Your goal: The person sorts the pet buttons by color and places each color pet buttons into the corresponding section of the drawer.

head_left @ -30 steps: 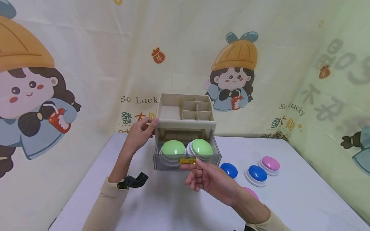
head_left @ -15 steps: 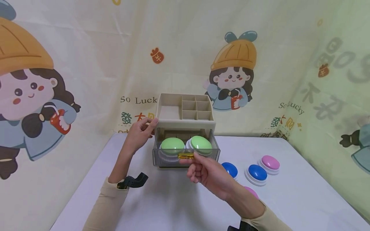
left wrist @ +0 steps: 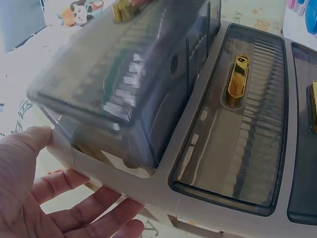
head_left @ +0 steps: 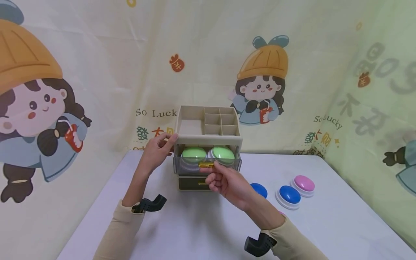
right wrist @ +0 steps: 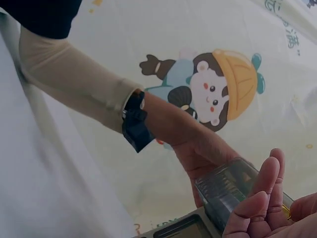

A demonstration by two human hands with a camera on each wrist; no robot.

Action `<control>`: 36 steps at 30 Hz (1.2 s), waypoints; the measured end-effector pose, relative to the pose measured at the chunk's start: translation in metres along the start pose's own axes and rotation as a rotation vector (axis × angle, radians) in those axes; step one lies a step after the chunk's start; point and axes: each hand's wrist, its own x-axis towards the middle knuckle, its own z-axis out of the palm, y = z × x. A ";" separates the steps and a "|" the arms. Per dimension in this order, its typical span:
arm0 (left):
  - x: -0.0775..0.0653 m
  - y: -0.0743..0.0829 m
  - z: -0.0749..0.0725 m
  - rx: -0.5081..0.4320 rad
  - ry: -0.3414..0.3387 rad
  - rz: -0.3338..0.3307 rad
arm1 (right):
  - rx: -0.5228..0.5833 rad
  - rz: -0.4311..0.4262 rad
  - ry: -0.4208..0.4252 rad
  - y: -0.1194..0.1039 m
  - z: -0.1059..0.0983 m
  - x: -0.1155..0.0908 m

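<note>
While the left grip (head_left: 157,148), loosely spread, touches the side of the cabinet (head_left: 208,138), the right grip (head_left: 229,182) pinches the handle (head_left: 205,165) of the top drawer (head_left: 236,167). That drawer juts partly out, two green buttons (head_left: 194,152) inside; blue buttons (head_left: 289,194) and a pink button (head_left: 304,183) sit rightward on the bench (head_left: 338,216).

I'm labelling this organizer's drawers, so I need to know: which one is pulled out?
The top drawer, holding two green-domed discs, its gold handle pinched by the right hand. It juts forward; the lower drawers sit closed.
</note>
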 end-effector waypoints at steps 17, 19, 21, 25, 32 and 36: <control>0.006 -0.005 -0.003 0.009 -0.003 -0.011 | 0.064 -0.018 0.067 -0.002 -0.012 0.038; 0.008 -0.006 -0.003 0.008 -0.004 -0.009 | 0.060 -0.017 0.075 -0.002 -0.013 0.042; 0.009 -0.008 -0.003 0.005 -0.005 -0.006 | 0.053 -0.019 0.082 -0.002 -0.015 0.046; 0.008 -0.007 -0.002 0.004 -0.005 -0.004 | 0.035 -0.023 0.087 -0.002 -0.018 0.049; 0.004 -0.005 -0.001 0.008 0.000 -0.004 | 0.012 -0.020 0.100 -0.003 -0.021 0.053; 0.003 -0.003 -0.001 0.016 0.005 0.000 | 0.028 -0.014 0.099 -0.003 -0.022 0.053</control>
